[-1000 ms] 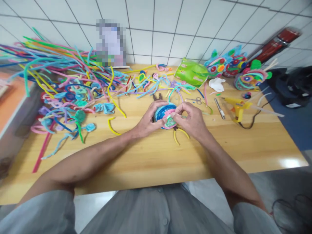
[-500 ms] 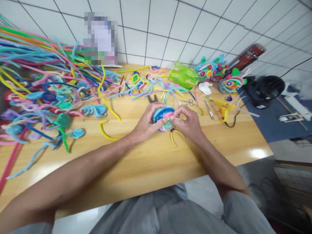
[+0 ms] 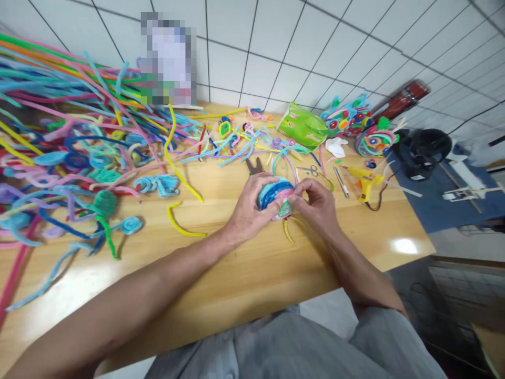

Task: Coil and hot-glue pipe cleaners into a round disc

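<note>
Round craft piece (image 3: 275, 192) sits between the two hands over the desk (image 3: 240, 273), the left hand (image 3: 252, 211) clasping its left side with thumb across the near face, the right hand (image 3: 317, 204) nearer the pink-and-green patch (image 3: 284, 202), where thumb and forefinger pinch in from the right. Blue bands slant across the far part; no long axis to be read, with both hands covering the edges. Cannot make out what lies between the right fingertips, nor whether the piece touches the pliers (image 3: 254, 166), whose middle is hidden beneath.
</note>
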Demonstrator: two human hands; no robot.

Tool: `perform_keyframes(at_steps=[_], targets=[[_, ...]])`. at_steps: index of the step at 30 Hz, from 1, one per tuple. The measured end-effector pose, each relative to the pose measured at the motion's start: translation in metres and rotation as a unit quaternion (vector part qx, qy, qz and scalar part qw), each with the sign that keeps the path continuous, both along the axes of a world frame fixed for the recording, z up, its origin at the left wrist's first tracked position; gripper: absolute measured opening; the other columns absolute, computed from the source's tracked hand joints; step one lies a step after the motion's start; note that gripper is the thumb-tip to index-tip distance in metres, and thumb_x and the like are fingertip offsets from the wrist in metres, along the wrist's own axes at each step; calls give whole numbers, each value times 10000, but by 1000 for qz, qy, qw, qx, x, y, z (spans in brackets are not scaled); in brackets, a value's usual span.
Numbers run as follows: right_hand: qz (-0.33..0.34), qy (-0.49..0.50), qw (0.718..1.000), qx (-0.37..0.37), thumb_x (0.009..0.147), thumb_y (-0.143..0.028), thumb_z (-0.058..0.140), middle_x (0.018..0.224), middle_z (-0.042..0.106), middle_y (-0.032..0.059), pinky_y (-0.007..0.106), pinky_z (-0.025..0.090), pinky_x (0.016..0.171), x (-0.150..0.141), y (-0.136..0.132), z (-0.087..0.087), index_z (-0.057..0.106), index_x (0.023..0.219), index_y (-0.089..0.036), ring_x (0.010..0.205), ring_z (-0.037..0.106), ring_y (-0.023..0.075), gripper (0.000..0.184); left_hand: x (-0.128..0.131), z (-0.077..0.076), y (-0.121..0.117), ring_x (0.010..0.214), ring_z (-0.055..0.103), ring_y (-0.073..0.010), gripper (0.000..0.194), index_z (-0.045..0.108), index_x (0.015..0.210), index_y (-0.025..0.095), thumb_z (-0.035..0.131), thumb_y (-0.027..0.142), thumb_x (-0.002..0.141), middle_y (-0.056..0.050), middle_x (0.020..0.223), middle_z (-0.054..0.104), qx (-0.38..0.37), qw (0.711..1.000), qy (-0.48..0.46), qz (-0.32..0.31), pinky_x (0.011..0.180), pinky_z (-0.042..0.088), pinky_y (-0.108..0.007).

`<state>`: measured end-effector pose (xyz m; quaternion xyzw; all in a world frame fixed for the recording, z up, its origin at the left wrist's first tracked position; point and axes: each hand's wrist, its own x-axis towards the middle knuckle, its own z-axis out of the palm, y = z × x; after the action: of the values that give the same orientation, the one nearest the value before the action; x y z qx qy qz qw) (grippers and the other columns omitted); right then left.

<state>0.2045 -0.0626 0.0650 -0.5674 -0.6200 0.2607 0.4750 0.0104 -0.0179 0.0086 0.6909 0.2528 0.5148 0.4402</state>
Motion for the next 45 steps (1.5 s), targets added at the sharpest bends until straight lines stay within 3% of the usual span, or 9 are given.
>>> perform_keyframes(at_steps=[7, 11, 16, 22, 28, 34, 39, 45], targets=[[11, -4, 1000, -7, 825, -292, 764, 724, 653, -44, 330, 484, 734, -1, 3, 3, 674, 772, -254, 703, 586, 161, 111, -7, 0, 1, 1473, 582, -292, 427, 610, 1397, 256, 609, 550, 1087, -135, 1501, 625, -30, 999, 23, -26, 1269, 471, -498], [30, -27, 999, 4, 824, -307, 751, 743, 677, -29, 339, 486, 751, 0, 5, 6, 682, 774, -252, 727, 594, 172, 101, -10, 1, 4, 1469, 592, -299, 504, 600, 1362, 246, 728, 584, 1012, -142, 1531, 608, -41, 998, 37, -21, 1257, 478, -477], [53, -12, 999, 4, 804, -333, 745, 751, 693, -20, 336, 473, 733, 3, 9, 4, 698, 780, -247, 740, 609, 182, 101, -14, 11, 10, 1315, 683, -277, 565, 576, 1313, 223, 779, 619, 965, -139, 1443, 673, -62, 994, 87, -41, 1146, 559, -433], [86, 40, 995, -42, 801, -363, 749, 777, 721, -13, 337, 496, 751, 8, 15, 3, 725, 835, -235, 745, 636, 182, 135, -23, 22, 20, 1368, 656, -301, 639, 579, 1489, 212, 711, 625, 1020, -154, 1461, 665, 34, 981, 190, -25, 1216, 530, -487], [104, 68, 992, -24, 784, -310, 732, 747, 693, -28, 312, 491, 700, 5, 17, -3, 702, 823, -238, 702, 610, 164, 87, -31, 15, 23, 1474, 585, -298, 565, 580, 1545, 236, 628, 566, 1088, -169, 1528, 614, 129, 967, 215, -32, 1281, 484, -508], [97, 74, 992, -20, 770, -286, 742, 750, 679, -34, 307, 502, 714, 2, 16, -4, 709, 827, -231, 709, 597, 155, 86, -33, 11, 23, 1502, 562, -307, 547, 549, 1570, 242, 631, 499, 1094, -186, 1550, 595, 152, 965, 209, -49, 1288, 472, -556], [78, 58, 995, -21, 772, -285, 750, 751, 697, -28, 312, 504, 723, 2, 13, -1, 720, 816, -231, 720, 605, 160, 76, -37, 12, 23, 1566, 516, -320, 566, 528, 1614, 267, 602, 502, 1105, -180, 1619, 562, 127, 969, 195, -87, 1330, 434, -563], [80, 46, 996, -20, 783, -281, 735, 759, 699, -25, 321, 504, 734, 2, 11, 3, 715, 804, -233, 722, 607, 159, 56, -37, 8, 24, 1595, 484, -337, 685, 521, 1633, 293, 728, 548, 1032, -172, 1639, 548, 125, 971, 173, -106, 1350, 406, -559]])
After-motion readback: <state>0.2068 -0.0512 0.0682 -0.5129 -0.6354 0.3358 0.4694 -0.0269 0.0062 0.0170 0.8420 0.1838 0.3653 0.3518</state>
